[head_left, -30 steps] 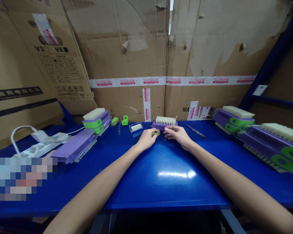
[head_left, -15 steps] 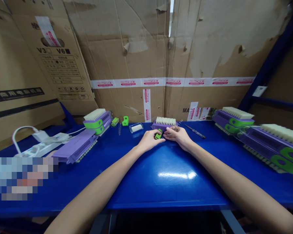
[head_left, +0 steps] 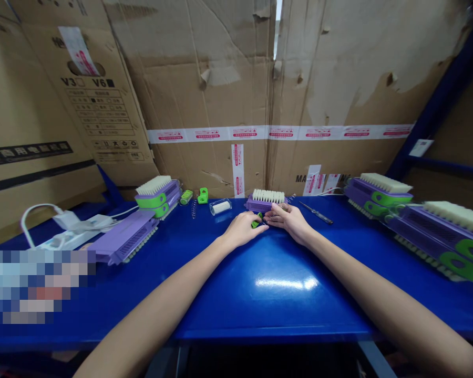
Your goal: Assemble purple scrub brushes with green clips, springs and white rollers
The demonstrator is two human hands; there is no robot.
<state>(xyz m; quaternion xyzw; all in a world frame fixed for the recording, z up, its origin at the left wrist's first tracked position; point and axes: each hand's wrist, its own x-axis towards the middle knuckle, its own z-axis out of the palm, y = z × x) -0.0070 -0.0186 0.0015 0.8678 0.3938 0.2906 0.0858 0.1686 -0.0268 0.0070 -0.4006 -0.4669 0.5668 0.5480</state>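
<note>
Over the middle of the blue table, my left hand [head_left: 241,229] is closed on a small green plastic part [head_left: 256,222], mostly covered by the fingers. Right beside it, my right hand [head_left: 288,220] has its fingers drawn together against the part; whatever is between them is too small to make out. Just behind both hands lies a purple brush-like unit [head_left: 265,201] with cream bristles on top. A coil spring [head_left: 290,199] is at its right end. Further right rests a thin screwdriver [head_left: 317,213].
Left of my hands are a clear case with a white roll [head_left: 220,207], another spring [head_left: 194,209] and green parts [head_left: 202,195]. Purple bristled units [head_left: 122,236] stand on both sides. A white power strip [head_left: 69,236] lies far left. Cardboard [head_left: 205,100] walls the back.
My left hand has turned slightly, so less of the green part shows. My right hand stays almost in place against it. The other things have not moved.
</note>
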